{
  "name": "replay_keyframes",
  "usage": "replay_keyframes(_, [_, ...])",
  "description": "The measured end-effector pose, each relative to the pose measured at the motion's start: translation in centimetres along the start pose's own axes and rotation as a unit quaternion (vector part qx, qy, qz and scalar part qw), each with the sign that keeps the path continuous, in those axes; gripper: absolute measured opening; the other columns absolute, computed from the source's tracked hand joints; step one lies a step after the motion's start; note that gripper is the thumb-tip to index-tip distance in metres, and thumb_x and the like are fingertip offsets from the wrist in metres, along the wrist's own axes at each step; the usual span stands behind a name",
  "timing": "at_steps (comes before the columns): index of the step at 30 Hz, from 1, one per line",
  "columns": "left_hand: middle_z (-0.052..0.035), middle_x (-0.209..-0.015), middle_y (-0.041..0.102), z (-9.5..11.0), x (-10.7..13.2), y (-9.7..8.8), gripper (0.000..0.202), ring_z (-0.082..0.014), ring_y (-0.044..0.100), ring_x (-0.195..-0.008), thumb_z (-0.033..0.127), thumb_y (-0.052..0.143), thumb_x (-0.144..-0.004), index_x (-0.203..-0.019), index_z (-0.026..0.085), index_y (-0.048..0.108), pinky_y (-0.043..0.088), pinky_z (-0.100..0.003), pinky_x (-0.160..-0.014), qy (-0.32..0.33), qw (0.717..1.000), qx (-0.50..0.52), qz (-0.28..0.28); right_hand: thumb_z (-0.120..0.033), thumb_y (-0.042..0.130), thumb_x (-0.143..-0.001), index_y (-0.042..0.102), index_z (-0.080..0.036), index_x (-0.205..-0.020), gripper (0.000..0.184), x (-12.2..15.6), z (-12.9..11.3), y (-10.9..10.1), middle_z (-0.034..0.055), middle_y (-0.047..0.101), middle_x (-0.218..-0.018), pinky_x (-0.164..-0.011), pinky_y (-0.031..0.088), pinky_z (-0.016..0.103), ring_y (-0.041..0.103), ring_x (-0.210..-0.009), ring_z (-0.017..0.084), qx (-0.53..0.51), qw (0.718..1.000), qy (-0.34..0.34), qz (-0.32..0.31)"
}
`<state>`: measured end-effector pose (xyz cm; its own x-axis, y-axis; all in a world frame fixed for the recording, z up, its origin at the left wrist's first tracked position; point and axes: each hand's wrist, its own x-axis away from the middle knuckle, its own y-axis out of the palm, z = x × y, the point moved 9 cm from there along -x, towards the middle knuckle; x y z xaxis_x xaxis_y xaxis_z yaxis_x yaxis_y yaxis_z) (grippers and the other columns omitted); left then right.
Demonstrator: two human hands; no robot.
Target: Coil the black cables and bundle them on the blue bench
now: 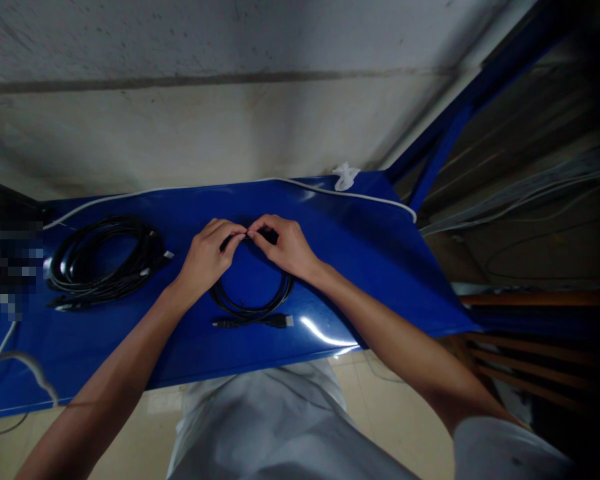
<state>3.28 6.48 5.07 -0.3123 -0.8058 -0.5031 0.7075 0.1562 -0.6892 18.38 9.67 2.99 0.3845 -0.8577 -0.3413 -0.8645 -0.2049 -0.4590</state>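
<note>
A coiled black cable (253,312) lies on the blue tabletop in front of me, its two connector ends at the near side of the loop. One of these is a plug (283,321) with a pale metal tip. At the far side of the coil, my left hand (213,253) and my right hand (283,245) meet with thumbs and forefingers pinched closed on the cable. Their fingertips almost touch each other. Whether a small tie is also between the fingers cannot be made out.
Left of my hands lies a larger bundle of coiled black cables (107,260). A white cord (180,190) runs along the back of the blue table (380,267), near a crumpled white scrap (346,177). A wall rises behind, and a blue metal frame (440,157) stands at right.
</note>
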Motion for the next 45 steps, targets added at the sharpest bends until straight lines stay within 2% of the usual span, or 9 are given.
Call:
replay_keyframes(11, [-0.0056,-0.101,0.075,-1.0,0.0,0.5,0.01,-0.0251,0.07,-0.101,0.023,0.062,-0.107,-0.103,0.022,0.071,0.055,-0.042,-0.095,-0.054,0.998,-0.025,-0.031,-0.019,0.066,-0.101,0.077,-0.022,-0.1,0.012,0.0,-0.1,0.1,0.0036,0.082,-0.1,-0.09,0.053,0.035,0.073,-0.094,0.021,-0.007,1.0,-0.006,-0.006])
replay_keyframes(22, [-0.0062,-0.104,0.075,-1.3,-0.1,0.3,0.012,-0.0262,0.068,-0.103,0.026,0.059,-0.107,-0.104,0.022,0.07,0.054,-0.044,-0.1,-0.074,0.994,-0.062,-0.055,-0.017,0.065,-0.099,0.076,-0.022,-0.101,0.012,0.1,-0.2,0.1,0.0045,0.082,-0.104,-0.093,0.054,0.037,0.073,-0.098,0.022,-0.001,1.0,-0.009,-0.01])
replay_keyframes(28, [-0.0052,-0.1,0.078,-1.6,0.1,0.0,0.005,-0.0261,0.073,-0.098,0.024,0.067,-0.101,-0.101,0.022,0.072,0.057,-0.042,-0.093,-0.061,0.997,-0.051,-0.02,-0.018,0.065,-0.099,0.075,-0.023,-0.099,0.011,0.0,-0.1,0.2,0.0047,0.082,-0.104,-0.093,0.054,0.038,0.072,-0.099,0.023,0.015,1.0,-0.008,-0.018])
replay_keyframes(31, [-0.0051,-0.105,0.082,-1.2,0.1,-0.3,0.004,-0.0258,0.076,-0.1,0.022,0.069,-0.098,-0.101,0.023,0.072,0.06,-0.042,-0.094,-0.048,0.998,-0.038,-0.004,-0.019,0.064,-0.1,0.074,-0.023,-0.099,0.011,0.0,-0.1,0.2,0.0048,0.081,-0.104,-0.094,0.054,0.038,0.072,-0.1,0.023,0.022,1.0,-0.006,-0.019])
replay_keyframes(35, [-0.0058,-0.113,0.084,-0.3,0.1,-0.3,0.006,-0.0246,0.08,-0.105,0.017,0.068,-0.098,-0.099,0.022,0.07,0.062,-0.042,-0.099,-0.024,1.0,-0.001,0.001,-0.018,0.062,-0.102,0.073,-0.023,-0.099,0.012,0.0,-0.1,0.2,0.0051,0.081,-0.103,-0.094,0.053,0.038,0.072,-0.1,0.023,0.021,1.0,-0.006,-0.017])
replay_keyframes(45, [-0.0069,-0.108,0.082,0.5,0.0,-0.2,0.009,-0.0222,0.08,-0.103,0.016,0.065,-0.101,-0.096,0.022,0.068,0.063,-0.04,-0.098,0.015,1.0,0.019,0.011,-0.021,0.062,-0.103,0.074,-0.021,-0.099,0.012,0.0,0.1,0.2,0.0053,0.08,-0.102,-0.089,0.051,0.037,0.07,-0.095,0.022,0.021,1.0,0.002,-0.01])
